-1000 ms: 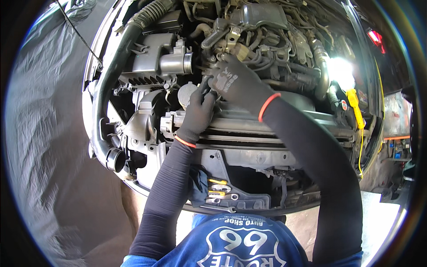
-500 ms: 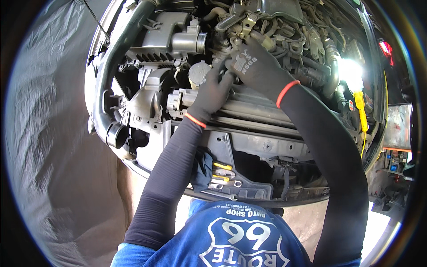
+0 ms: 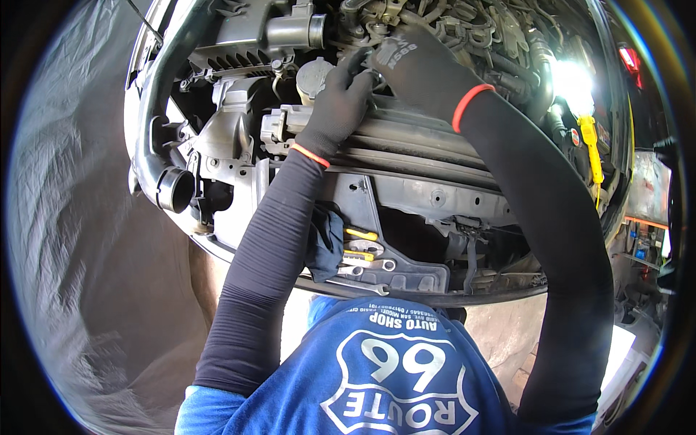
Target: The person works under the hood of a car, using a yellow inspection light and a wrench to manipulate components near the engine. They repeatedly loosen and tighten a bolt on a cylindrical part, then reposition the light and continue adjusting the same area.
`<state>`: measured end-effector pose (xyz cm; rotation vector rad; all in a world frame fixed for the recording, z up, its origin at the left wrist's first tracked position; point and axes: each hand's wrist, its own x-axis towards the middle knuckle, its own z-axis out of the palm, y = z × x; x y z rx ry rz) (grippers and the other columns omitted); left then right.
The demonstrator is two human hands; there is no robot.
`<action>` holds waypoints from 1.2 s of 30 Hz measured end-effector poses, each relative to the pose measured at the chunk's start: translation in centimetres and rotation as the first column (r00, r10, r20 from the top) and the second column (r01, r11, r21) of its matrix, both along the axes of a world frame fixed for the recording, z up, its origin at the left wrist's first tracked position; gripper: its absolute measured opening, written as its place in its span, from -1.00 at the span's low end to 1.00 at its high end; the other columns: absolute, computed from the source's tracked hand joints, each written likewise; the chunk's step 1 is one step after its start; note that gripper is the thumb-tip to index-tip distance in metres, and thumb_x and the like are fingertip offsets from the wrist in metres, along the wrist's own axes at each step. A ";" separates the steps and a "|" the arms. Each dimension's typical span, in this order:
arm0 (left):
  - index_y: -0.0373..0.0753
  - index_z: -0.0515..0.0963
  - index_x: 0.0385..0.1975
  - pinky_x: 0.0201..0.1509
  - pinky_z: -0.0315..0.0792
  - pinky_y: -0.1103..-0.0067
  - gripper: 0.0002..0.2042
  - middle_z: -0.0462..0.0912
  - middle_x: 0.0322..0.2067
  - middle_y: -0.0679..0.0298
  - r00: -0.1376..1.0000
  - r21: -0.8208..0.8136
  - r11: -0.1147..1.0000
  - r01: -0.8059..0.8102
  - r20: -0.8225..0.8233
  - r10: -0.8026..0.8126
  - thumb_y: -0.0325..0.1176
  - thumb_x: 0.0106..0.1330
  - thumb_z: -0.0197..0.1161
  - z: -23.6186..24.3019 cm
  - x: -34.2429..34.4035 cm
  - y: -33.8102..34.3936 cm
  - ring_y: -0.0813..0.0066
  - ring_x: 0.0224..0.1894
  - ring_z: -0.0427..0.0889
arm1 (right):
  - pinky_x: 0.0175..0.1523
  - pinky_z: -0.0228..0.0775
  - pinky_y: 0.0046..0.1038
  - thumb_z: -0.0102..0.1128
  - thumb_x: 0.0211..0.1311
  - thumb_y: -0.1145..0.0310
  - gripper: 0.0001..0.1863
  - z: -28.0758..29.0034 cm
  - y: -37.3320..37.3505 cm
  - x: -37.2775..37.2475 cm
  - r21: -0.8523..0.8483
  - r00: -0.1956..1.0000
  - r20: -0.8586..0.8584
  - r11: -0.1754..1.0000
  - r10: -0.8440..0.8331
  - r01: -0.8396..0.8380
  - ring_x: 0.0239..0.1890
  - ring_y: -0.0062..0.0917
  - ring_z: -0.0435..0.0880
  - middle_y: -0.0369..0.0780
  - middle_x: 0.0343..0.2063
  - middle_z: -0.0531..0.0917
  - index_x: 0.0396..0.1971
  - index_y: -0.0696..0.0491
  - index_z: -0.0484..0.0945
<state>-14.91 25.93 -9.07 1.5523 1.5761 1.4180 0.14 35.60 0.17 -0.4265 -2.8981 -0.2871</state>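
Both my hands wear dark knit gloves with red cuffs and reach into a car's engine bay. My left hand (image 3: 339, 101) is closed, its fingers curled beside a round grey reservoir cap (image 3: 313, 78). Close to it, my right hand (image 3: 426, 76) bends down among the engine parts (image 3: 464, 29), its fingers closed and mostly hidden by the back of the glove. The fingertips of both hands nearly meet behind the radiator (image 3: 420, 148). Whatever they grip is too hidden to name.
Yellow-handled pliers (image 3: 360, 235), several wrenches (image 3: 362, 286) and a dark cloth (image 3: 324, 245) lie on the front panel. A lit yellow work lamp (image 3: 591, 145) hangs at right. An open-ended black hose (image 3: 174, 190) and grey cover sheet (image 3: 80, 239) are left.
The whole scene has shifted upward and slightly left in the picture. My hands stay at nearly the same spot in the engine bay, fingers still close together.
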 end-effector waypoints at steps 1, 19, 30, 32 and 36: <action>-0.34 0.48 0.36 0.22 0.53 0.36 -0.52 0.62 0.17 -0.10 0.995 0.078 0.997 -0.011 -0.098 0.019 -0.29 0.50 0.11 0.0 0.1 0.0 0.19 0.10 0.66 | 0.01 0.58 -0.16 0.26 0.19 0.30 -0.76 -0.1 -0.1 0.0 0.120 0.999 -0.004 0.992 0.036 -0.035 -0.11 -0.24 0.80 -0.10 -0.25 0.78 -0.20 0.06 0.72; -0.09 0.53 0.11 0.14 0.63 0.16 -0.74 0.48 0.34 -0.04 0.929 0.243 0.969 -0.046 -0.346 0.131 -0.31 0.47 0.19 -2.5 0.6 0.1 -0.14 0.14 0.63 | 0.11 0.59 -0.11 0.25 0.20 0.27 -0.73 0.9 -0.2 0.0 0.123 0.982 0.182 0.992 -0.059 0.037 -0.09 -0.20 0.80 -0.06 -0.18 0.79 -0.19 0.07 0.74; -0.34 0.52 0.16 0.24 0.51 0.35 -0.66 0.46 0.41 -0.06 0.941 0.256 0.966 -0.033 -0.318 0.116 -0.56 0.39 0.15 -2.2 -0.7 0.3 0.02 0.19 0.59 | -0.05 0.59 -0.12 0.21 0.25 0.28 -0.80 0.6 0.1 -0.4 -0.271 0.961 0.250 0.945 -0.116 0.184 -0.12 -0.27 0.84 -0.21 -0.26 0.85 -0.27 -0.13 0.82; -0.37 0.51 0.24 0.31 0.45 0.38 -0.62 0.48 0.40 -0.06 0.961 0.175 0.985 0.007 -0.275 0.042 -0.53 0.45 0.09 -2.0 -0.7 0.3 0.14 0.26 0.57 | -0.09 0.54 -0.14 0.18 0.29 0.31 -0.79 1.2 0.0 -0.2 0.101 0.968 0.227 0.991 -0.109 0.088 -0.13 -0.29 0.84 -0.24 -0.26 0.85 -0.26 -0.12 0.82; -0.39 0.44 0.40 0.40 0.40 0.35 -0.54 0.53 0.36 -0.07 0.987 0.077 0.997 0.017 0.158 -0.029 -0.43 0.55 0.00 -2.7 -1.2 0.7 0.24 0.31 0.56 | 0.01 0.50 -0.15 0.19 0.29 0.31 -0.83 2.1 -1.4 -0.5 -0.140 0.943 0.284 0.965 -0.176 0.222 -0.20 -0.24 0.80 -0.24 -0.31 0.81 -0.28 -0.04 0.75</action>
